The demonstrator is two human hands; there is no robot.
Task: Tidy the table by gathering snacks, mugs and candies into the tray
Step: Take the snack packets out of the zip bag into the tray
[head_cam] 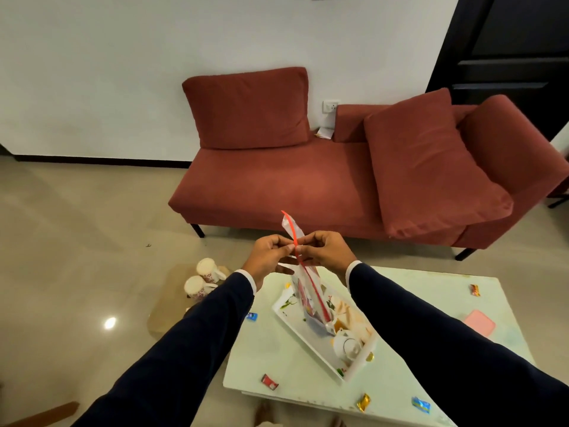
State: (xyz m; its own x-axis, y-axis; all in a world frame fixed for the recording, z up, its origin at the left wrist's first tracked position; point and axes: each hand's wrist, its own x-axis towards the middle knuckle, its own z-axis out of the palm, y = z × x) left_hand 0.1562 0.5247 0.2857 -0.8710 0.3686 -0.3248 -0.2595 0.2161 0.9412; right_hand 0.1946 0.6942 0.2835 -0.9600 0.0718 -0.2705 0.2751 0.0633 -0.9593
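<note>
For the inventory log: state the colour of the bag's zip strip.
Red, on a clear zip bag; seen in the head view.

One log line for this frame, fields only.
hands: left hand and right hand pinching zip bag seal | bag: above tray | candies: scattered on table

2 long dark navy sleeves [184, 343] cover both arms, each ending in a narrow white cuff [251, 280] at the wrist; both hands are bare.
</note>
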